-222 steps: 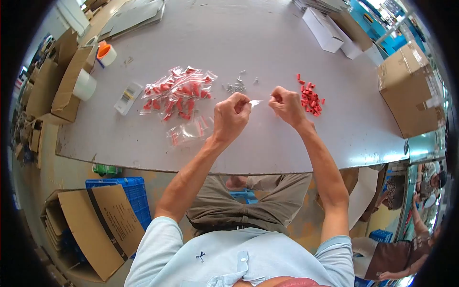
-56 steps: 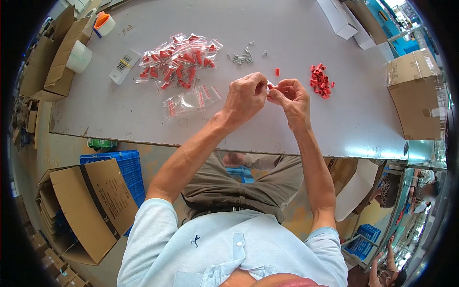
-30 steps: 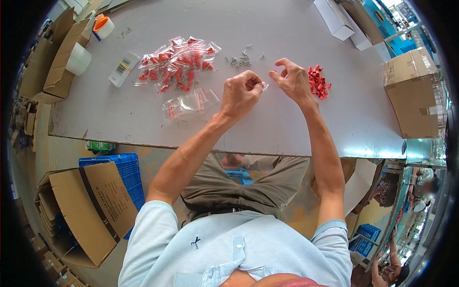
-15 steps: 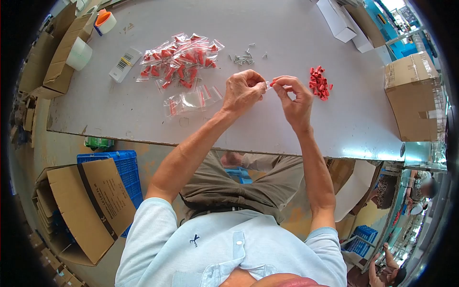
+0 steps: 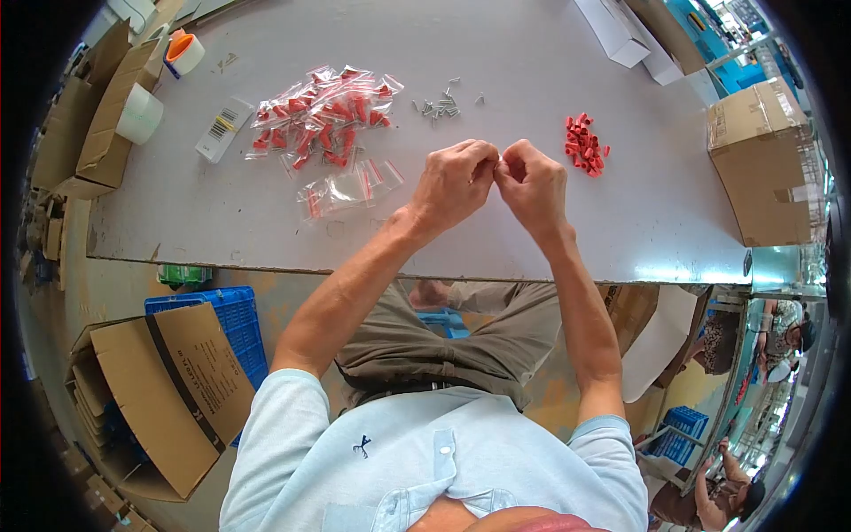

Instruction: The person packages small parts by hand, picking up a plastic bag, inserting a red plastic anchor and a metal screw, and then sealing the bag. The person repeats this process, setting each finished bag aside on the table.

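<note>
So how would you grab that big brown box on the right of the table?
Probably low on two opposite walls, coming from the near side of the table. The cardboard box has broad, flat walls to press between, its top looks closed, and I can't see any handle.

Pinched between the fingertips of the left hand (image 5: 455, 182) and right hand (image 5: 534, 188) is a tiny pale item (image 5: 498, 163), mostly hidden. To the left, filled clear bags (image 5: 330, 113) with red stripes lie in a loose, overlapping heap, red pieces showing through. Just nearer, flat clear bags (image 5: 346, 191), also red-striped, overlap on the grey tabletop. Beyond the hands, small silvery metal pins (image 5: 440, 108) lie scattered on their sides, a few apart from the cluster. To the right, short red tubes (image 5: 585, 147) lie jumbled in a small pile.
</note>
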The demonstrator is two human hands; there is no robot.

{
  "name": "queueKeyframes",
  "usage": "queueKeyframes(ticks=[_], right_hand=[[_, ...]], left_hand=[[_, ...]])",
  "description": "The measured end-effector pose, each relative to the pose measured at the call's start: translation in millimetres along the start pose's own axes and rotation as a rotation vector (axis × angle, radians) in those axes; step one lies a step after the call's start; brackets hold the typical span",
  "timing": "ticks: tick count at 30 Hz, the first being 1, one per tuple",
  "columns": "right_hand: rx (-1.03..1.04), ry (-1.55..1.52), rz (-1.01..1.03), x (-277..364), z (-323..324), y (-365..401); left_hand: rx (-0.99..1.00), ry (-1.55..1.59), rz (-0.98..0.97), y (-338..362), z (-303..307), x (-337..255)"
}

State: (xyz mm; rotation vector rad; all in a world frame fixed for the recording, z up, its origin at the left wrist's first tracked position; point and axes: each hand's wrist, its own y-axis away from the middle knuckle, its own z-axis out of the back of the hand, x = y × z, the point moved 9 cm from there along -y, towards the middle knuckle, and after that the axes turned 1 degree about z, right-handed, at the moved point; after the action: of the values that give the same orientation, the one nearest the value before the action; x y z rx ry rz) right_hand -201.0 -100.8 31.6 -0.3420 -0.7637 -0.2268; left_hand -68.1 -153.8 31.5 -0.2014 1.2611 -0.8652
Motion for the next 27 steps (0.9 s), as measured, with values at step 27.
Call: queueKeyframes(ticks=[27], right_hand=[[-0.127,-0.253,0.021,-29.4,24.4,33.9]], left_hand=[[0.329,0.487,0.457,8.8,-32.3,31.5]])
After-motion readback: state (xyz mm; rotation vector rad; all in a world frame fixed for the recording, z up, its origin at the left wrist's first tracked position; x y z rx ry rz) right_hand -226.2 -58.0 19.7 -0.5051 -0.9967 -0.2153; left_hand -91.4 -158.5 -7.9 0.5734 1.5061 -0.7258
